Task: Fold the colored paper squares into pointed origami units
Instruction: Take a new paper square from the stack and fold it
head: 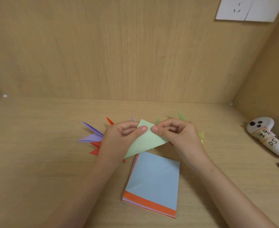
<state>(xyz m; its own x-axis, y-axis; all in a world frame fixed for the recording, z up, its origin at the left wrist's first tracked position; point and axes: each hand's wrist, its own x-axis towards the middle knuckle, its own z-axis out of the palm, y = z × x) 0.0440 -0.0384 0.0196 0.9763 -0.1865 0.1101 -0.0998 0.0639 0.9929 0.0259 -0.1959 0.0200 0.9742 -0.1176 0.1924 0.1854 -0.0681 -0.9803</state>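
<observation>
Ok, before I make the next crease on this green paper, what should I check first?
1. Left hand pinches the green paper with its thumb on top: ok.
2. Right hand pinches the same paper beside it: ok.
3. Paper already folded into a triangle: ok.
4. Folded edges line up exactly: cannot tell.
5. Paper stack lies flat near you, blue sheet on top: ok.
6. Finished purple units are out of the fold's way: ok.
</observation>
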